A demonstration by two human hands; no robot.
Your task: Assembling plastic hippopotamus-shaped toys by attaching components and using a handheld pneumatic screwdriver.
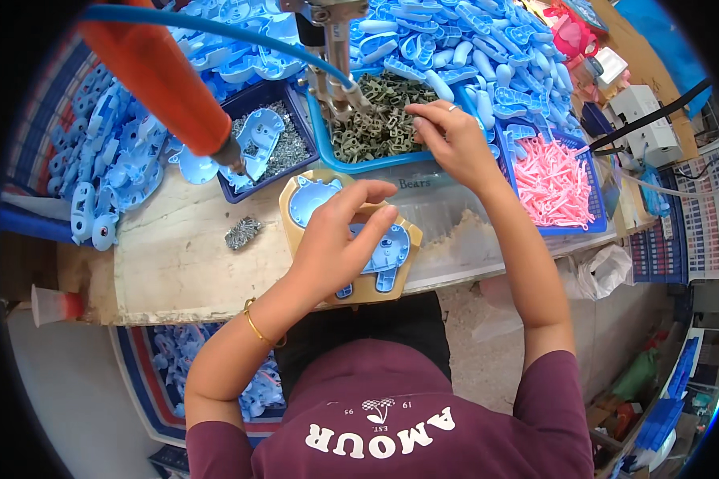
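Note:
My left hand [339, 231] hovers over a tan holding block [291, 211], thumb and forefinger apart and nothing seen between them. Light-blue moulded plastic shells lie in the block: a rounded one [311, 201] at its far left and another [391, 249] at its right, partly hidden by my hand. My right hand [458, 144] is at the right side of a blue tray [359, 166] full of small dark-green clip-like pieces [375, 128]. Its thumb and forefinger come together in a pinch; anything between the tips is too small to make out.
An orange power screwdriver [164, 88] hangs at upper left, above a dark-blue bin [307, 156] of screws [276, 156] with a blue shell in it. Loose screws [244, 232] lie on the table [176, 271]. Blue parts [487, 48] heap behind; pink pieces [551, 184] fill a basket at right.

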